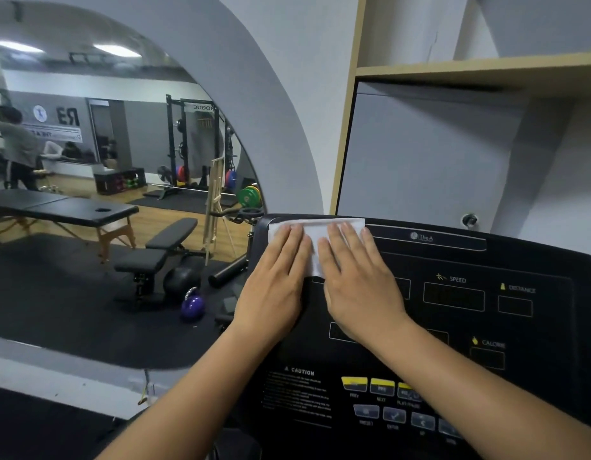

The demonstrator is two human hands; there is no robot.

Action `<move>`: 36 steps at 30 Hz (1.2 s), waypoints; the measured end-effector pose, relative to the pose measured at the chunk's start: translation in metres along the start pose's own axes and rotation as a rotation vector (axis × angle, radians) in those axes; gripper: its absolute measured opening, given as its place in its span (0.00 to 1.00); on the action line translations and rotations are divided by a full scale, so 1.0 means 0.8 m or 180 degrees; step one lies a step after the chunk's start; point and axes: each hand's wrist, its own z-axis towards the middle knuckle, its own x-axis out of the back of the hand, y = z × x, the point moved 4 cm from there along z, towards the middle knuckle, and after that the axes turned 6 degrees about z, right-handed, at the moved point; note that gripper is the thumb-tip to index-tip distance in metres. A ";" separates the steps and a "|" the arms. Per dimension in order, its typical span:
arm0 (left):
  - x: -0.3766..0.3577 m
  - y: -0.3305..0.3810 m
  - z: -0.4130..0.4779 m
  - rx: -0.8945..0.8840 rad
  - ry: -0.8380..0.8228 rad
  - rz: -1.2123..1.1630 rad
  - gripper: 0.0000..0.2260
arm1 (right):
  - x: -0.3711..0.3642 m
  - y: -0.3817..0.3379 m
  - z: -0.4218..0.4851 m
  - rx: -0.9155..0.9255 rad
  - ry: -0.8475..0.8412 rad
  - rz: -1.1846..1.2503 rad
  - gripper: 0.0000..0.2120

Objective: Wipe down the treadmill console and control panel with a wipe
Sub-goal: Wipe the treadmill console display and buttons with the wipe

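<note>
Gym corner, grey wall with a large arched mirror (pixel 121 154) on the left and a pale wooden shelf (pixel 486 71) at upper right. Reflected in the mirror: black massage table (pixel 65 210), weight bench (pixel 161 247), purple kettlebell (pixel 192 305) on dark floor mats, squat rack (pixel 194 144) with coloured plates farther back.

Lower right, black treadmill console (pixel 536 327) carrying SPEED, DISTANCE and CALORIE readouts, a CAUTION label (pixel 299 393), and a row of yellow buttons (pixel 354 383) above grey ones.

White wipe (pixel 315 227) spread flat at the console's top left corner, upper edge along the rim. Left hand (pixel 274 287) laid palm down on the wipe's left part, fingers straight and close together, pressing rather than gripping. Right hand (pixel 357 287) just beside it, likewise flat, fingertips on the wipe's right part, heel of the palm over bare panel. Narrow strip of wipe visible between the two hands. Bare forearms reaching up from the lower edge.
</note>
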 end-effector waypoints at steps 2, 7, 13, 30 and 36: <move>-0.002 -0.009 0.010 0.0056 -0.0051 -0.0087 0.24 | 0.004 0.000 0.009 -0.0036 -0.0084 -0.0148 0.28; 0.004 -0.031 0.024 0.0434 -0.0048 -0.0082 0.26 | 0.017 0.002 0.035 -0.0199 -0.0154 -0.0233 0.31; -0.001 -0.015 -0.051 0.0286 -0.0211 -0.0354 0.25 | -0.001 -0.016 -0.025 0.0117 -0.0053 0.0154 0.27; 0.039 -0.094 -0.007 -0.0039 -0.0724 -0.0760 0.22 | 0.002 -0.025 0.028 0.0382 -0.0009 0.0017 0.27; 0.030 -0.081 0.010 0.0002 -0.0472 -0.0630 0.21 | 0.006 -0.028 0.040 0.0250 0.0169 0.0187 0.27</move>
